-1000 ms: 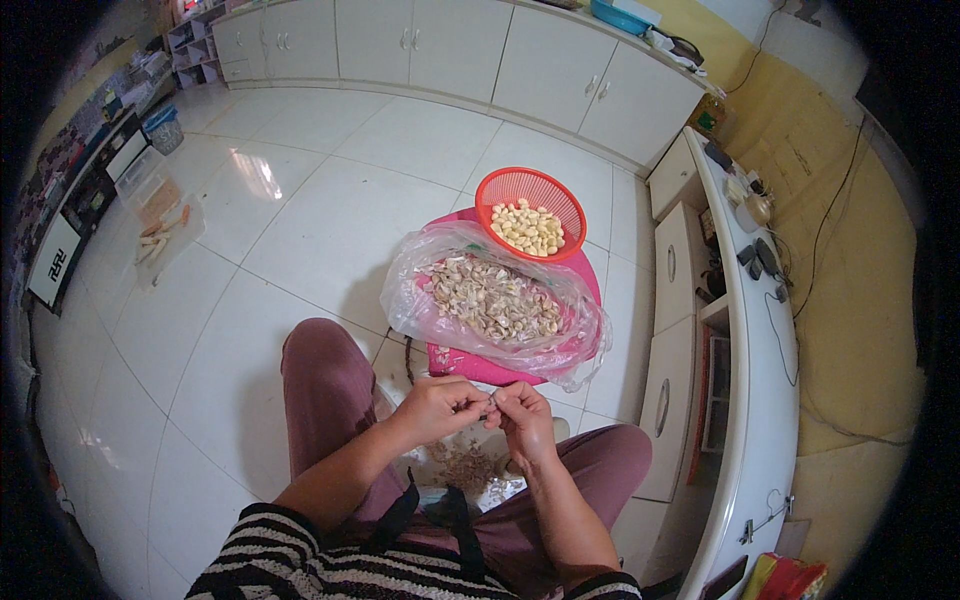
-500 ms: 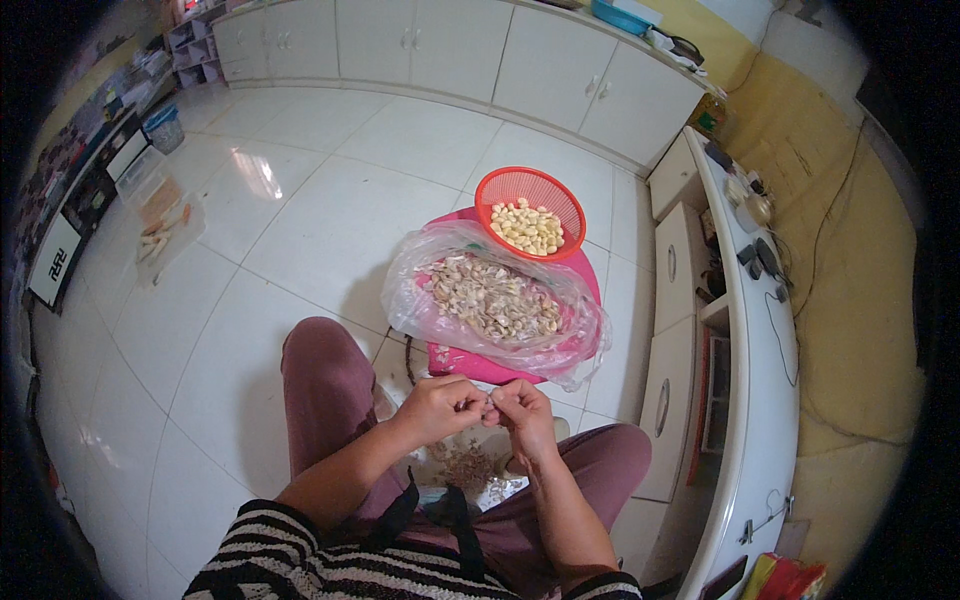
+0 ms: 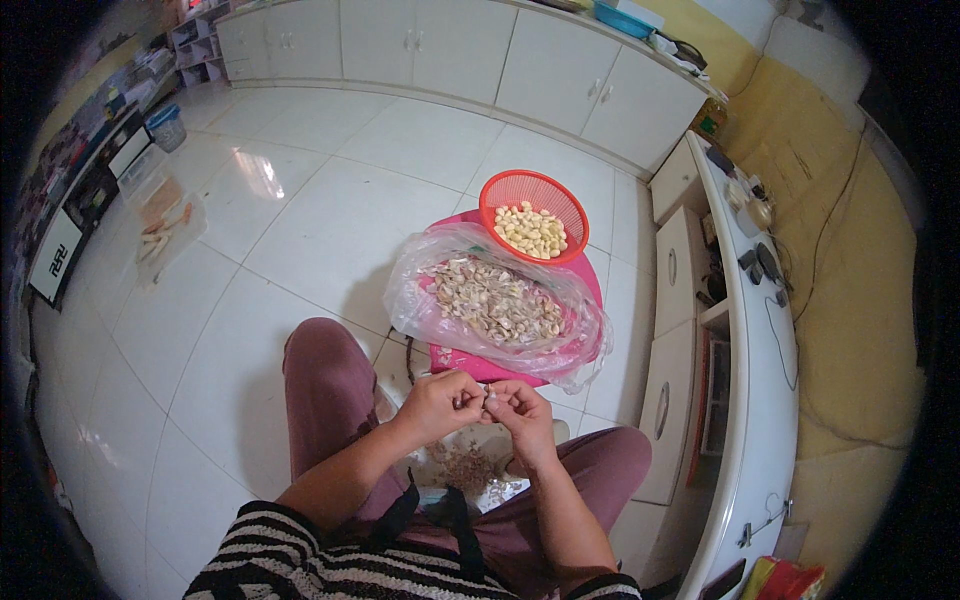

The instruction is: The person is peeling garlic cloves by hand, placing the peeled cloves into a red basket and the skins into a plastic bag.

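My left hand (image 3: 438, 408) and my right hand (image 3: 527, 418) meet above my lap, fingertips pinched together. Between them is a small pale garlic clove (image 3: 489, 394), mostly covered by the fingers. Just beyond the hands, a clear plastic bag (image 3: 410, 300) lies spread open, heaped with unpeeled garlic cloves (image 3: 495, 300). It rests on a pink stool (image 3: 455, 362). At the stool's far side a red mesh basket (image 3: 545, 185) holds peeled, cream-coloured cloves (image 3: 530, 230).
Loose skins (image 3: 465, 462) lie below my hands, between my knees. A white cabinet (image 3: 670, 400) with a countertop runs along the right; more white cabinets (image 3: 450, 45) line the far wall. To the left, a clear plastic sheet (image 3: 185, 245) with pale pieces lies on the tiles near a blue bin (image 3: 165, 128).
Both hands stay together at the same spot, with only a slight shift of the fingers around the clove. The bag and basket keep their places on the stool.
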